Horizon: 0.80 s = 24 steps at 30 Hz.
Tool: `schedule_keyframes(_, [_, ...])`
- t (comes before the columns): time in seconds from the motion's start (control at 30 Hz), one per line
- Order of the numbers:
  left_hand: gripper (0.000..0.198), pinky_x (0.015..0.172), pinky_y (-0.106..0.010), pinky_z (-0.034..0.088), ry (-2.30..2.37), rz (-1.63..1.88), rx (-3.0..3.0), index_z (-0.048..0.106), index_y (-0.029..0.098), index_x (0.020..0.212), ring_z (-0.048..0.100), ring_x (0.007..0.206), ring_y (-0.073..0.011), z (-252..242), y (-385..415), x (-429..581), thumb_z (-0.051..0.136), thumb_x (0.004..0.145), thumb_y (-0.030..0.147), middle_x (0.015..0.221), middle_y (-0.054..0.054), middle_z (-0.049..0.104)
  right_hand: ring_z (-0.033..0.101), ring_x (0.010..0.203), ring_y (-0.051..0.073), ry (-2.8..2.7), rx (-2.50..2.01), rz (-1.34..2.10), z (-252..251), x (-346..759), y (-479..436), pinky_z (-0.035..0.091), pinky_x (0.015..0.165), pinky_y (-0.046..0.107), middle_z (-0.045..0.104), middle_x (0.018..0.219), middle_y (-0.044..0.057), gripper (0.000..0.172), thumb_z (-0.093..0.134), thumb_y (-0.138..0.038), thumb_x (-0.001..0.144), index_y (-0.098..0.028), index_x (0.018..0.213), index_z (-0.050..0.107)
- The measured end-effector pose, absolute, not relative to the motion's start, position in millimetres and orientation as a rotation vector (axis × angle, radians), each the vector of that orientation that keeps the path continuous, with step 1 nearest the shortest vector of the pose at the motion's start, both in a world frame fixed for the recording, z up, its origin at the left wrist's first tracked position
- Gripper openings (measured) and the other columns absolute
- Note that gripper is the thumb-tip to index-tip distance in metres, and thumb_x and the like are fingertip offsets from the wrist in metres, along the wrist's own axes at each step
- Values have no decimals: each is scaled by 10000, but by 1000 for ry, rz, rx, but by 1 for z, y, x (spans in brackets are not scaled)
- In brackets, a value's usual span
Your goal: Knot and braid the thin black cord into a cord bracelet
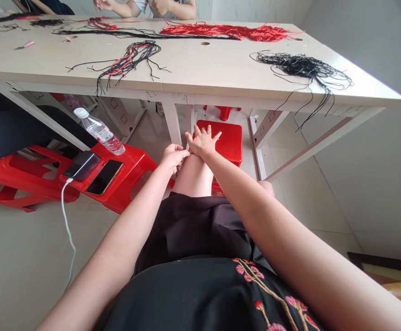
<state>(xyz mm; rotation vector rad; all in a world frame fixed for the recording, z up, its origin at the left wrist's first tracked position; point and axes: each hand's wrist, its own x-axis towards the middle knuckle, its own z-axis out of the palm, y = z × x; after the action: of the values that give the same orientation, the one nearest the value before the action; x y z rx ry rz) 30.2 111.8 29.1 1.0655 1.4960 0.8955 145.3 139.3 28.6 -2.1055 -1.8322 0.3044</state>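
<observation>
My left hand (173,157) is closed at the side of my raised knee, thumb and fingertips pinched on a thin dark cord (192,153). Only short bits of this cord show, one between the hands and one below the left fingers. My right hand (203,141) lies palm down on top of the knee with its fingers spread, over the cord's other end. What lies under the right palm is hidden. Past the knee stands a red stool (229,138).
On the table (200,78) ahead lie a black cord bundle (303,66), a black-and-red bundle (131,57) and a red bundle (231,31). Left of me, a red stool (134,158) bears a water bottle (100,131), a phone (104,177) and a cabled dark device (82,165). A person's hands (160,7) work across the table.
</observation>
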Motion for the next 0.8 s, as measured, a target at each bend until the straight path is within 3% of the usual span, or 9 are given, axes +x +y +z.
schedule_keyframes(0.8, [342, 347, -163, 136, 1443, 910, 1011, 415, 205, 718, 356, 353, -36, 30, 115, 29, 616, 491, 48, 478, 82, 440, 105, 1335, 327, -1829, -2068, 247, 27, 146, 137, -93, 968, 663, 404, 1361, 124, 670, 126, -564, 866, -162, 1393, 230])
